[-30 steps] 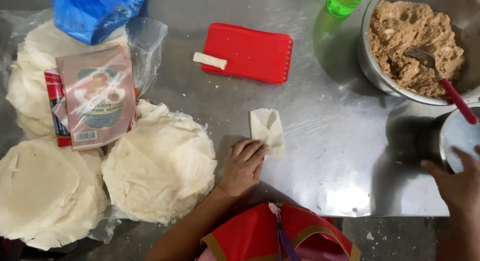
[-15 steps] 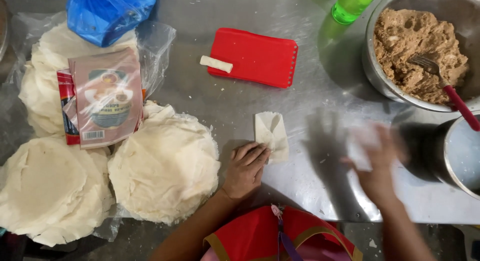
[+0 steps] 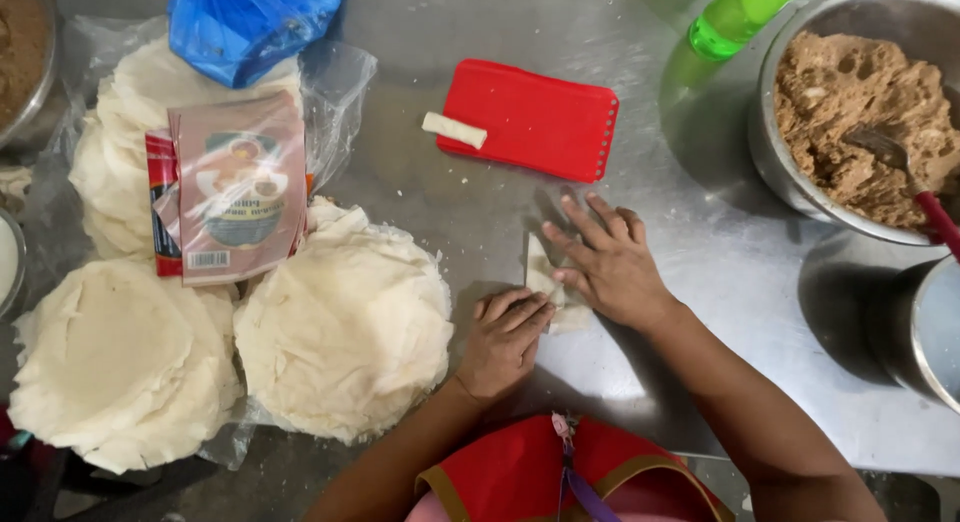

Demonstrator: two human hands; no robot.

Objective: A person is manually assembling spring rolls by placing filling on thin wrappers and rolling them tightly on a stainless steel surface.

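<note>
At far left, cut by the frame edge: a metal bowl of brown filling (image 3: 20, 62) at 10 o'clock and a small steel cup of white liquid (image 3: 8, 262) at 9 o'clock, both only partly seen. Next, four round stacks of thin white pastry sheets (image 3: 345, 332) on crumpled clear plastic (image 3: 340, 82), with a pink-and-red printed packet (image 3: 235, 187) lying across the upper stacks and a blue plastic bag (image 3: 250, 22) at 11 o'clock covering the top one's far edge. Toward 12 o'clock, a red rectangular plastic board (image 3: 535, 122) bearing one small rolled white pastry (image 3: 455, 130) at its left edge. At centre, on the brushed steel table (image 3: 720, 252), a small folded white pastry piece (image 3: 545, 277), mostly hidden under both hands, shape hard to make out. Left hand (image 3: 505, 337) loosely curled, fingertips pressing the piece's lower edge; right hand (image 3: 605, 262) open, fingers spread flat, lying over the piece's right side. Gripping nothing, merely pressing. At 1 o'clock, a green plastic bottle (image 3: 745, 12), top cut off. At 2 o'clock, a large steel bowl of brown crumbly filling (image 3: 870, 132) with a red-handled spoon (image 3: 915, 187) stuck in it. At 4 o'clock, a steel vessel (image 3: 925, 332), cropped, contents unclear. At 6 o'clock, red garment with gold trim (image 3: 520, 477).
</note>
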